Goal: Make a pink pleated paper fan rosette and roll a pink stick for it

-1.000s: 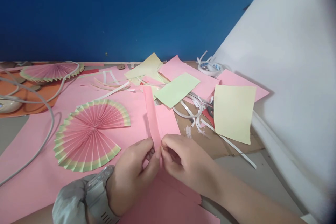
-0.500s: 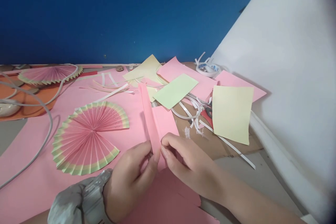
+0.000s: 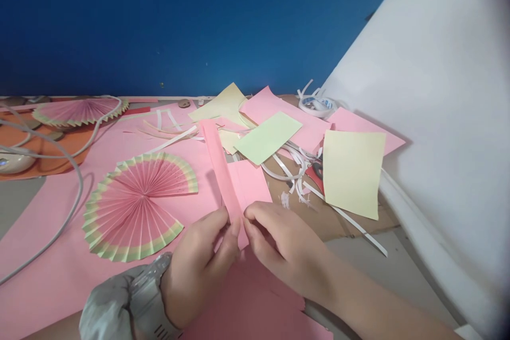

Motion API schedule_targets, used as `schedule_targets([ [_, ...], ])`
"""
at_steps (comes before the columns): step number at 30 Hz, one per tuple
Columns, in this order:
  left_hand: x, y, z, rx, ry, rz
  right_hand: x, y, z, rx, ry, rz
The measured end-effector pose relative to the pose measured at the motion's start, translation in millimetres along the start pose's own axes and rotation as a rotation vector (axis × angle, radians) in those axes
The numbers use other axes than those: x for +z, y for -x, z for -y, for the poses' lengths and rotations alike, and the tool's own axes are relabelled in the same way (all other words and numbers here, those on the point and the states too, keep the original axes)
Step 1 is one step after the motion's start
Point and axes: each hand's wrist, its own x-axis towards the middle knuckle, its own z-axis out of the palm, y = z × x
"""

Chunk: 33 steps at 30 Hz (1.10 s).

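Observation:
Both my hands pinch the near end of a long folded strip of pink paper (image 3: 218,162), which slants up and away to the left. My left hand (image 3: 203,255) has thumb and fingers closed on its left edge. On the right edge, the fingertips of my right hand (image 3: 279,244) press together. Behind the strip lies a piece of pink paper (image 3: 252,183). To the left, a pleated paper fan (image 3: 139,207) in pink with a yellow-green rim lies opened out on a large pink sheet (image 3: 51,281).
A second pleated fan (image 3: 82,111) and a white cable (image 3: 77,191) are at the left. Further back lie a green sheet (image 3: 271,135), a yellow sheet (image 3: 354,170), white paper strips (image 3: 346,218) and scissors (image 3: 317,170), partly covered. A blue wall (image 3: 199,26) stands behind.
The far end of the folded pink strip has swung left and upward. Both hands keep their pinch near the same place. The view has shifted slightly.

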Motion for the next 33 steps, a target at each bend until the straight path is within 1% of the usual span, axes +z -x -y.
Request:
schedule_targets([
  [4, -0.9, 1, -1, -0.004, 0.001, 0.019, -6, -2, 3, 0.060, -0.037, 0.059],
  [10, 0.3, 2, 0, 0.036, -0.061, 0.021, -9, -2, 3, 0.109, -0.068, 0.090],
  [14, 1.1, 3, 1, 0.036, -0.108, 0.015, -11, -3, 4, 0.145, -0.081, 0.125],
  [17, 2.1, 2, 3, 0.031, -0.128, 0.017, -10, -4, 4, 0.117, -0.091, 0.129],
  [20, 2.1, 2, 4, 0.029, -0.126, 0.036, -4, -3, -2, 0.030, -0.059, 0.090],
  [23, 0.9, 2, 4, 0.017, -0.127, 0.089, 3, 0, -10, -0.092, 0.045, 0.059],
  [25, 0.0, 2, 4, 0.010, -0.134, 0.124, 5, 1, -14, -0.138, 0.115, 0.053],
  [27, -0.8, 1, 2, 0.003, -0.118, 0.127, 4, 1, -13, -0.128, 0.126, 0.049],
  [33, -2.7, 0, -1, 0.003, 0.050, 0.091, -8, -2, -3, -0.009, -0.025, 0.103],
])
